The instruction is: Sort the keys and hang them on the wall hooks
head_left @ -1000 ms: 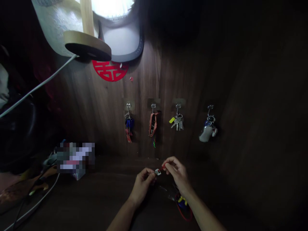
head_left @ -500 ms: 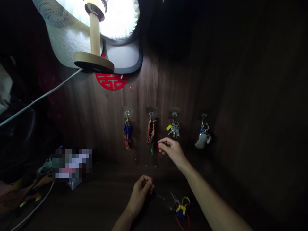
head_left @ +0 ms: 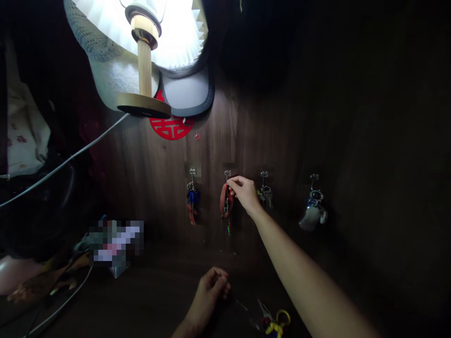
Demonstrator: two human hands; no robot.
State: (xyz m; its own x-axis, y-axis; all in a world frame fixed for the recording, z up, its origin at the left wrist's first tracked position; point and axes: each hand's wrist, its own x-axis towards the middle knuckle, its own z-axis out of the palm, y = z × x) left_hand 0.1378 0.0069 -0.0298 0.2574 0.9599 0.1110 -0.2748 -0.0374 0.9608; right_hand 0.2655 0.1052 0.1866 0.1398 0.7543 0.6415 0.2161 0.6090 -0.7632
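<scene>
My right hand (head_left: 244,191) is closed in a pinch at the top of a red strap (head_left: 224,202), just below the second wall hook (head_left: 227,173). A few keys and a small green piece hang with that strap. Low in the view, my left hand (head_left: 214,287) is curled with thumb and fingers together; whatever it may hold is hidden. To its right, on the dark surface, lies a bunch of keys with a yellow coiled ring (head_left: 282,321), partly cut off by the lower edge.
Other hooks carry a blue-tagged key bunch (head_left: 192,196), keys (head_left: 268,195) partly behind my right hand, and a bunch with a grey pouch-like fob (head_left: 310,217). A lit lamp (head_left: 144,70) trails a white cable (head_left: 73,156) at upper left. Caps (head_left: 186,91) hang behind it.
My right hand has moved up and left, from beside the red strap to its top at the hook. My left hand stays curled low. The view has shifted slightly.
</scene>
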